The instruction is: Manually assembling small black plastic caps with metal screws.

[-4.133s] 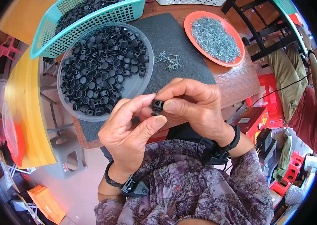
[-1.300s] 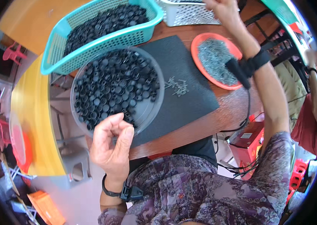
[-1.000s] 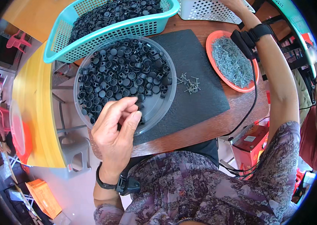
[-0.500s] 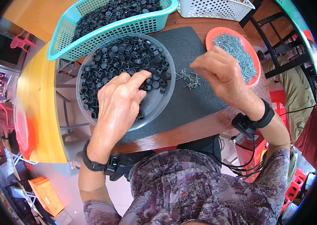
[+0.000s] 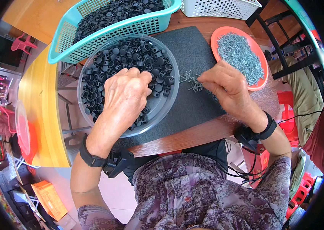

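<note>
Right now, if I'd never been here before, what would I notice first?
Probably the bright orange oval plastic plate heaped with thin silvery metal screws, at the right of the reddish-brown table. Next, the round clear plastic tub, left of centre, crowded with small black plastic pieces. Behind it stands a long turquoise plastic basket holding more.

Head view: fisheye, close range, facing down from above and behind left grip [image 5: 127, 90] and right grip [image 5: 226, 86]; table [image 5: 192, 140] beneath.

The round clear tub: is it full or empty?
Neither: the tub is partly full. Black plastic parts cover much of it, but bare base shows beside the left hand.
</note>
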The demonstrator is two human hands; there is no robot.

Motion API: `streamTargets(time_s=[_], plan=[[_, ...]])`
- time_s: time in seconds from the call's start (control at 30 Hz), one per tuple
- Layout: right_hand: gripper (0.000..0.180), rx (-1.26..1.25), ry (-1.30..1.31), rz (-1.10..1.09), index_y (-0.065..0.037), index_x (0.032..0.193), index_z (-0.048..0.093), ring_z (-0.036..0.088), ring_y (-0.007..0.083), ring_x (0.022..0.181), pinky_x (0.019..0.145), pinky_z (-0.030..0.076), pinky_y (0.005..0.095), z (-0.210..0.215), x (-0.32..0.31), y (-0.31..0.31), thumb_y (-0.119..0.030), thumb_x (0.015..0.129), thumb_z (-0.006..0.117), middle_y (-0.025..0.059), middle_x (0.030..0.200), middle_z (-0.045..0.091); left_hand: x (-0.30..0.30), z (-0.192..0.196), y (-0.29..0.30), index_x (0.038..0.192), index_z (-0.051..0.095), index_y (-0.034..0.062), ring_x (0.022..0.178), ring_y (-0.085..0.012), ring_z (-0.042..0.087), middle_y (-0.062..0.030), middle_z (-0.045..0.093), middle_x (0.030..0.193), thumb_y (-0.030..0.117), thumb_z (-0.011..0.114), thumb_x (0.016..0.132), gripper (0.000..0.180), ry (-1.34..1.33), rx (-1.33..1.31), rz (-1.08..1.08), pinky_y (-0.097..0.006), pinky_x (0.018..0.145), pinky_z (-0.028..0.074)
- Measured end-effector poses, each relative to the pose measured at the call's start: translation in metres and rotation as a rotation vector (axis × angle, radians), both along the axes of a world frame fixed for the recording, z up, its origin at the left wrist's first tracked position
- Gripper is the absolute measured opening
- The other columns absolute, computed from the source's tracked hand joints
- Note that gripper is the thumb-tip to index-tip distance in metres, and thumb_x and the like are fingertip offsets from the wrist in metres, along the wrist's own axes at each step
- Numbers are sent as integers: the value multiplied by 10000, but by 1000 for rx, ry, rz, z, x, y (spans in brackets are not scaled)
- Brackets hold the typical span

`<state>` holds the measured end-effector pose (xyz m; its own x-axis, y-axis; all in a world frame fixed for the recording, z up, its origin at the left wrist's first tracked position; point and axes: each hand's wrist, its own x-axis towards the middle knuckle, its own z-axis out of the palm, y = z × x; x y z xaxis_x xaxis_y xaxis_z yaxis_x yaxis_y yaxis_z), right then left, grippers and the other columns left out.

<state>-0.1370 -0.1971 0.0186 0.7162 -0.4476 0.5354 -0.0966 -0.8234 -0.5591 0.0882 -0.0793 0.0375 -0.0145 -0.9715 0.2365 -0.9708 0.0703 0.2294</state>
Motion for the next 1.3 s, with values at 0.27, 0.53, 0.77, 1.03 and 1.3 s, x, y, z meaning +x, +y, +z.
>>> streamTargets(time_s=[0.27, 0.53, 0.77, 1.03, 1.3], plan=[[146, 23, -4, 20, 2, 833, 636, 564, 282, 723, 622, 454, 350, 3, -2, 7, 62, 703, 661, 109, 762, 620, 2, -6, -4, 814, 654, -3, 707, -308, 593, -135, 599, 749, 82, 696, 662, 179, 13, 31, -62, -389, 660, 470], [147, 81, -91, 48, 7, 830, 633, 546, 273, 692, 615, 445, 351, 4, 6, 31, 57, 695, 665, 102, 769, 622, -4, 8, 21, 897, 652, -13, 636, -95, 520, -27, 550, 710, -25, 695, 677, 225, 649, 43, 102, -219, 598, 424], [253, 234, -210, 84, -24, 992, 641, 567, 176, 708, 605, 454, 281, 5, 40, 58, 43, 750, 663, 66, 821, 651, -24, 11, 46, 946, 653, 1, 691, -39, 505, 31, 572, 771, -31, 723, 737, 222, 1198, -15, 184, -179, 627, 423], [117, 929, -285, 129, 9, 908, 635, 575, 75, 727, 647, 471, 230, 12, 51, 73, -32, 802, 664, 43, 777, 635, -38, 3, 54, 891, 648, -23, 620, -77, 525, -30, 596, 708, -9, 750, 693, 223, 892, -276, 172, -210, 563, 435], [135, 943, -261, 28, 12, 913, 635, 575, 76, 728, 650, 473, 232, 13, 25, 74, -27, 788, 669, 49, 850, 638, -55, -8, 57, 863, 639, -29, 623, -90, 537, -42, 590, 723, -61, 749, 657, 237, 874, -427, 113, -220, 554, 424]])
